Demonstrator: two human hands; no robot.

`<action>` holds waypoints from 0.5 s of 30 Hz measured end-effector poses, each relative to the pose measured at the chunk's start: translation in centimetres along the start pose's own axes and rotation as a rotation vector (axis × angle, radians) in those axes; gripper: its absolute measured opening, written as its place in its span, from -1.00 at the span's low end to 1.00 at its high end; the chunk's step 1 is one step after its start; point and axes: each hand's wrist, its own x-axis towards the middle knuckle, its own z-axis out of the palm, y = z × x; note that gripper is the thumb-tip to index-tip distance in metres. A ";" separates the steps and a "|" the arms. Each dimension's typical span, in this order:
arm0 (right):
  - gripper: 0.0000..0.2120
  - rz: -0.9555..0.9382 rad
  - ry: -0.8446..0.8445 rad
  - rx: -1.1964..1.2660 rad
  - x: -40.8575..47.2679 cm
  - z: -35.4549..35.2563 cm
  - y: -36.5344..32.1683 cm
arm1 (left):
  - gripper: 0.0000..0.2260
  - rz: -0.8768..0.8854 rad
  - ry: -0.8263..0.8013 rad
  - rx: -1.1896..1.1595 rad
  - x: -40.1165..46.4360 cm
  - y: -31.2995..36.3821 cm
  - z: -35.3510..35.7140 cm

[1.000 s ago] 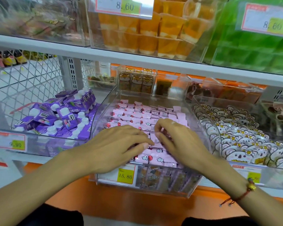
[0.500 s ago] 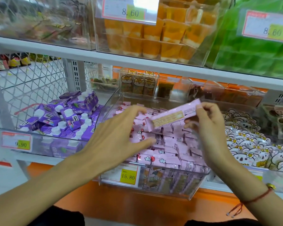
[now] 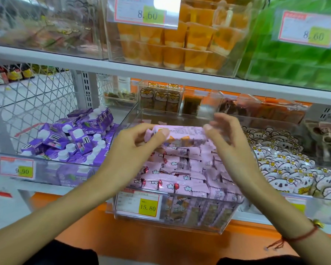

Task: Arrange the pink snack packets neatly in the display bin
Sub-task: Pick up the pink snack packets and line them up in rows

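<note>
A clear display bin [image 3: 180,220] on the middle shelf holds several pink snack packets [image 3: 182,176] lying in rough rows. Above the pile, one long pink packet [image 3: 183,135] is held level between both hands. My left hand [image 3: 134,148] pinches its left end with thumb and fingers. My right hand [image 3: 229,142] pinches its right end with the thumb, and its other fingers are raised and blurred.
A bin of purple drink cartons [image 3: 73,138] stands to the left, a bin of koala-print packets [image 3: 287,169] to the right. The upper shelf edge [image 3: 161,73] overhangs, with orange jelly cups [image 3: 180,41] above. A yellow price tag [image 3: 148,207] hangs on the bin front.
The hands rose from the pile. My right hand lifted one pink packet; my left hand has now taken its left end, and the packet has turned level.
</note>
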 end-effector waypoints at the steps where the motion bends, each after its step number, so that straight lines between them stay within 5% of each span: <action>1: -0.59 -0.109 -0.057 -0.080 -0.3 0.0 -0.1 | -0.79 -0.003 0.010 0.001 -0.1 0.1 0.0; 4: -0.49 -0.344 -0.246 -0.283 -0.9 0.9 -0.1 | -0.75 0.007 -0.001 0.054 -0.4 0.2 0.2; 8: -0.64 -0.479 -0.223 -0.410 -0.7 1.7 -0.1 | -0.62 0.008 0.006 0.094 -0.4 0.2 0.5; 11: -0.74 -0.384 -0.102 -0.280 -0.1 1.2 0.0 | -0.63 0.013 -0.020 0.153 -0.2 -0.3 0.2; 15: -0.78 -0.030 -0.014 0.202 0.6 0.4 0.7 | -0.83 0.126 -0.208 0.524 -0.4 -1.2 -0.4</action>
